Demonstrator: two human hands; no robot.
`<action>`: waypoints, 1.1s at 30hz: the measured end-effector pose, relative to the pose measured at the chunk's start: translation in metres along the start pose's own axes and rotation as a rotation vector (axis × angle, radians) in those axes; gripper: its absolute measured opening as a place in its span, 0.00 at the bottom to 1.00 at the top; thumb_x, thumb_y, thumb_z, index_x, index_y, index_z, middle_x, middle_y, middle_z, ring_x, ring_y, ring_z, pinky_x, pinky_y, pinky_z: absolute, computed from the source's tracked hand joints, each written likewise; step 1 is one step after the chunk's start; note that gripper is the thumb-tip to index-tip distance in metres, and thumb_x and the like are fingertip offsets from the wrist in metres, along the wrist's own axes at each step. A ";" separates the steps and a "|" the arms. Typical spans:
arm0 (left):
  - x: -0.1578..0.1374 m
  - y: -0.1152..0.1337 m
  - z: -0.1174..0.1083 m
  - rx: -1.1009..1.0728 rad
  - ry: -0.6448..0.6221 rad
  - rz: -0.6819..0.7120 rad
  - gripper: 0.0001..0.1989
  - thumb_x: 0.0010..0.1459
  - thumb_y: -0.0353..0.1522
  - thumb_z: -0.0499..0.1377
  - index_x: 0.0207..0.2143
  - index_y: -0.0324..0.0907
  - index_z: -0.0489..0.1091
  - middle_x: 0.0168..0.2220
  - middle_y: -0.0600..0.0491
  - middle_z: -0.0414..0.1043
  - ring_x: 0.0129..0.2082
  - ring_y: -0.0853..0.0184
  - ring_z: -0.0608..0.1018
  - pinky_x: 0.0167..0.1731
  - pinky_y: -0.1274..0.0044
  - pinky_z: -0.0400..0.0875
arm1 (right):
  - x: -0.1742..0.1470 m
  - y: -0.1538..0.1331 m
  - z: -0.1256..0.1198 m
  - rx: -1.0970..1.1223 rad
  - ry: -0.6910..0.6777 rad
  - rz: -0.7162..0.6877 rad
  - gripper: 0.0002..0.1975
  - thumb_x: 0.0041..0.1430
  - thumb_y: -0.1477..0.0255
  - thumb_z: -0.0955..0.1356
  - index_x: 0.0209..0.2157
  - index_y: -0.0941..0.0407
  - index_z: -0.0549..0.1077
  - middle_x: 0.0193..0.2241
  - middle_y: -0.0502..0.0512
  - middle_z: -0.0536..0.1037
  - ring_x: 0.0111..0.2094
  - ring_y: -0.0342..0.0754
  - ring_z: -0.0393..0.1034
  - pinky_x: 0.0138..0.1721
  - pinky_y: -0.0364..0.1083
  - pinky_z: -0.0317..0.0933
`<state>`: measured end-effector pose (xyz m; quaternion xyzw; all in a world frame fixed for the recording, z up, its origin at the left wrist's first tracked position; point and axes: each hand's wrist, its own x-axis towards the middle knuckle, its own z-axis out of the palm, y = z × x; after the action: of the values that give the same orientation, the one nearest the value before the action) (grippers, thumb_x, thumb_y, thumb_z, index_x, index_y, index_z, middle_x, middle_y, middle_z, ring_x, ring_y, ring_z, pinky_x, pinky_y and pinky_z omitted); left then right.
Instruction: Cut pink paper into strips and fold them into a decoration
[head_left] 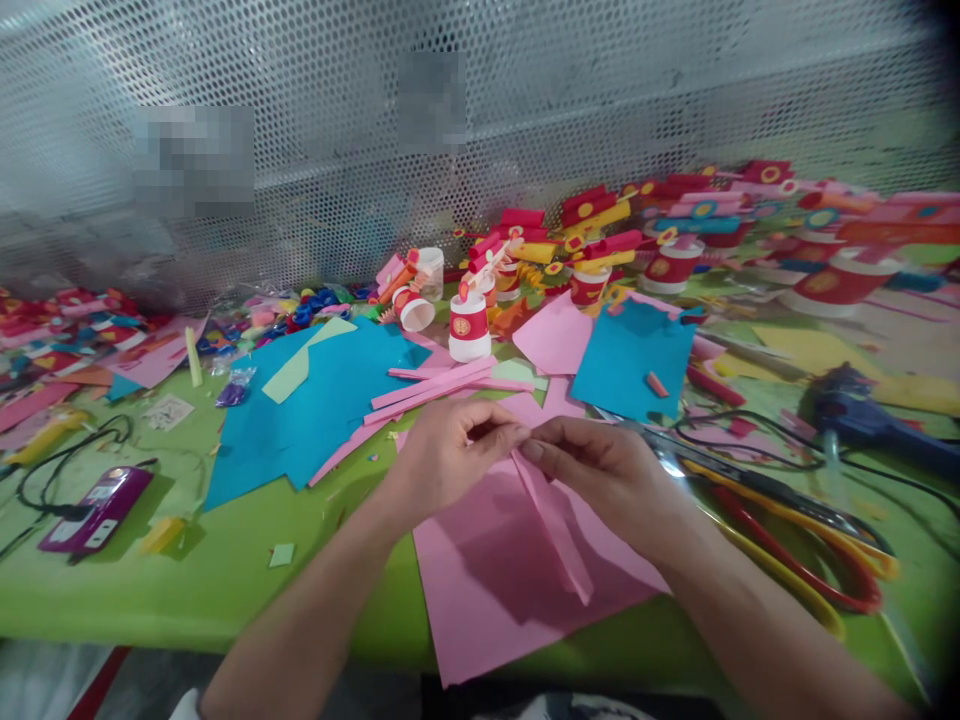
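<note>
left fingers [504,439] and right fingers [553,460] pinch a narrow, straight-edged pink paper strip [553,528].

Fingers [501,440] seem to hide the far end of the held pink strip [553,525].

Dimly and softly lit, smeared toward the sides.
Lit diffusely, apparently from overhead; shaded softly on the pink sheet [472,610] beneath the left hand [450,455] and right hand [604,465]; sharper around the middle, blurred over the glue gun [881,420], stretched across the rightmost red-and-white cup [836,285]; darkened at the right edge, pixelated in two patches over the perforated metal panel [322,70].
</note>
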<state>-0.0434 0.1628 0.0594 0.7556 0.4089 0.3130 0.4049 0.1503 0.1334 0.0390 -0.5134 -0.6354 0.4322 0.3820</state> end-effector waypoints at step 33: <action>0.006 -0.008 0.034 -0.644 0.259 -0.039 0.09 0.58 0.36 0.67 0.39 0.41 0.82 0.38 0.49 0.83 0.41 0.60 0.82 0.45 0.70 0.76 | 0.005 0.007 0.008 0.262 0.301 -0.023 0.17 0.55 0.55 0.76 0.37 0.53 0.82 0.29 0.51 0.77 0.31 0.44 0.66 0.32 0.44 0.62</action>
<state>-0.0167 0.1586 0.0369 0.5349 0.3515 0.5115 0.5733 0.1437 0.1379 0.0300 -0.5108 -0.5155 0.4251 0.5409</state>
